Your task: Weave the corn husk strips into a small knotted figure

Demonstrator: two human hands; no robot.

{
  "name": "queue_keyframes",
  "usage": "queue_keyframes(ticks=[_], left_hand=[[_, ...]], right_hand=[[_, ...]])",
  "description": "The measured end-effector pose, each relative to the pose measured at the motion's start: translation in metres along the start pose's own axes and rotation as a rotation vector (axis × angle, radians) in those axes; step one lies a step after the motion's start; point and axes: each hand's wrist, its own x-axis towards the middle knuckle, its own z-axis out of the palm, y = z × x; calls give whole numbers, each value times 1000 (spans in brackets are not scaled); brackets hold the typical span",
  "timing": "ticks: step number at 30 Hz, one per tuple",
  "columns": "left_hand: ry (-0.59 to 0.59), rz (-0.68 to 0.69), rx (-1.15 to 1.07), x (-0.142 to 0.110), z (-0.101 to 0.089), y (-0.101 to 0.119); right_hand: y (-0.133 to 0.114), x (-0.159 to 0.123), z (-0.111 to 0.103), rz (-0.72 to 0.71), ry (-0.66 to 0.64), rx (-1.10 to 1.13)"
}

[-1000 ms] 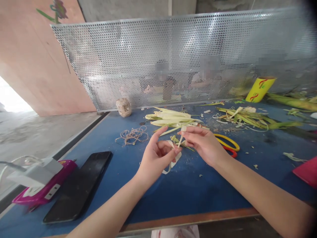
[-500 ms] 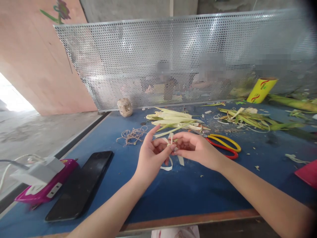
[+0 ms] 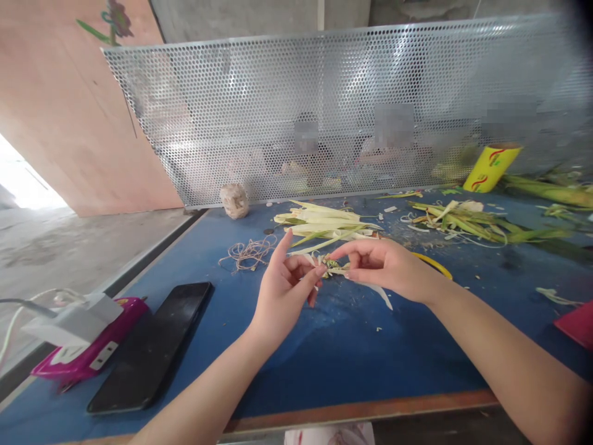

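My left hand (image 3: 290, 281) pinches a small knotted piece of pale husk strips (image 3: 330, 266) between thumb and fingers, above the blue table. A pale husk strip (image 3: 380, 295) runs from it into my right hand (image 3: 386, 269), whose thumb and fingertips close on it and whose index finger points toward the piece. The strip's free end hangs down to the right. Just beyond my hands lies a pile of pale corn husks (image 3: 324, 219). Scissors with a yellow handle (image 3: 433, 264) are mostly hidden behind my right hand.
A tangle of thin brown string (image 3: 248, 254) lies left of the husks. Nearer are a black phone (image 3: 151, 346) and a magenta power strip (image 3: 90, 343) with a white charger. Perforated metal sheet (image 3: 259, 111) borders the back; a yellow roll (image 3: 492, 168) and more husks (image 3: 486, 222) lie right.
My right hand has moved right, away from my left, drawing a husk strip out sideways. It now covers most of the scissors. My left hand has stayed nearly in place.
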Motion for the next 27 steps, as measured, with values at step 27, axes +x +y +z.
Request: queue_keyframes(ticks=[27], left_hand=[[-295,-50,-56,-6,-1,1]], right_hand=[[13,7,24,112,9,478]])
